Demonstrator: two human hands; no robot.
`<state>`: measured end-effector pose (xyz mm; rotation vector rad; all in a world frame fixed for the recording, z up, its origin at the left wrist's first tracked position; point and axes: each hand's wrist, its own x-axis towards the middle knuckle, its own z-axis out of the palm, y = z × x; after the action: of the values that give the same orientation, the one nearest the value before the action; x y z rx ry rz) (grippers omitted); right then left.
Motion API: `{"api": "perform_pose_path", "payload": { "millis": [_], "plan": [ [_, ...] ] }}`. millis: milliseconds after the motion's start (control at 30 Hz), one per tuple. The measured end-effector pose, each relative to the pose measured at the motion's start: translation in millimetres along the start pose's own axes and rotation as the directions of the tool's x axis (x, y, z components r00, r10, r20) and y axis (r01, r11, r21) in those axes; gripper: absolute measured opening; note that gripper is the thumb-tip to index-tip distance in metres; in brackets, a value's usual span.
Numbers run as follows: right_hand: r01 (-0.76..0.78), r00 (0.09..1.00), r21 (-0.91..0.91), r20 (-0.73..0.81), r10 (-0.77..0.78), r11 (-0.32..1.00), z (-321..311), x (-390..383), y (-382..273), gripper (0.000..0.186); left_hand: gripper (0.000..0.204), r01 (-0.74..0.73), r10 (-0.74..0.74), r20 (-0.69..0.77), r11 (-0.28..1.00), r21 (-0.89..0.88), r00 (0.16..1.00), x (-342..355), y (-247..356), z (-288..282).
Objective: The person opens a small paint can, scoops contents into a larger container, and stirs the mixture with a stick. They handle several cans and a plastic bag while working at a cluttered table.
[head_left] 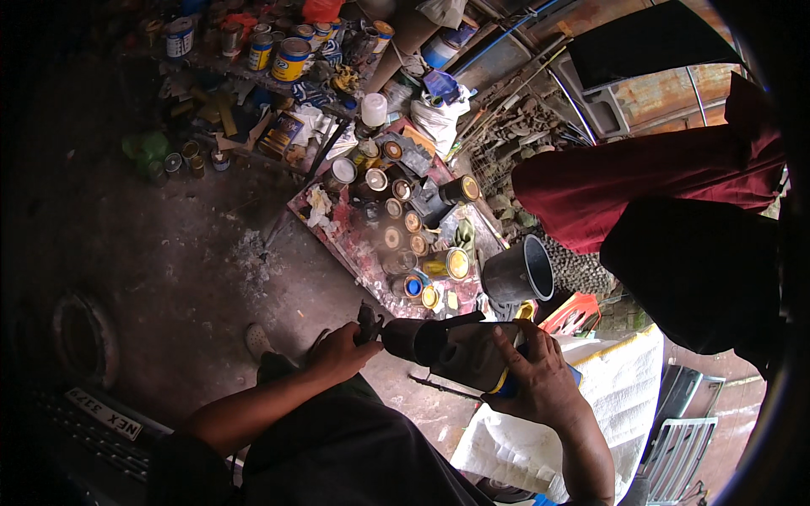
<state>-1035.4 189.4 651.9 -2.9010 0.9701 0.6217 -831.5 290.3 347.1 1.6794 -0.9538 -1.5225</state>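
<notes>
My left hand is closed around a dark tool that looks like a spray gun, held over my lap. Beside it is a dark cylindrical cup; whether the two are joined cannot be made out. My right hand grips a rectangular metal can with a grey top and blue and yellow sides. The can is tilted, its top end toward the dark cup and touching or nearly touching it. No liquid can be seen between them.
Ahead stands a paint-stained table crowded with open tins and jars. A black bucket stands at its right end. White sheeting lies at right, near dark red cloth. A car's front is at lower left.
</notes>
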Motion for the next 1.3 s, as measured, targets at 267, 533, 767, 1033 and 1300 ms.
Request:
{"api": "perform_pose_path", "payload": {
  "millis": [267,533,767,1033,1300],
  "plan": [
    [0.016,1.0,-0.011,0.002,-0.015,1.0,-2.8,1.9,-0.1,0.106,0.051,0.002,-0.001,0.015,1.0,-0.03,1.0,-1.5,4.9,0.4],
    [0.016,1.0,0.0,0.01,-0.016,1.0,-0.5,0.7,2.6,0.106,0.052,-0.004,0.005,0.015,0.999,-0.035,1.0,-4.0,8.3,0.0],
    [0.005,1.0,-0.001,0.018,-0.005,1.0,0.7,-0.3,3.9,0.105,0.051,-0.001,0.001,0.012,1.0,-0.028,1.0,-0.5,5.3,4.7],
    [-0.022,0.998,0.014,0.063,0.022,1.0,3.2,-3.5,11.1,0.104,0.05,0.009,-0.009,0.012,1.0,-0.006,1.0,3.2,7.9,14.0],
    [-0.053,0.995,0.023,0.082,0.051,0.998,10.0,-12.1,22.2,0.105,0.048,0.001,-0.001,0.024,1.0,0.021,1.0,10.1,11.2,25.4]
  ]
}}
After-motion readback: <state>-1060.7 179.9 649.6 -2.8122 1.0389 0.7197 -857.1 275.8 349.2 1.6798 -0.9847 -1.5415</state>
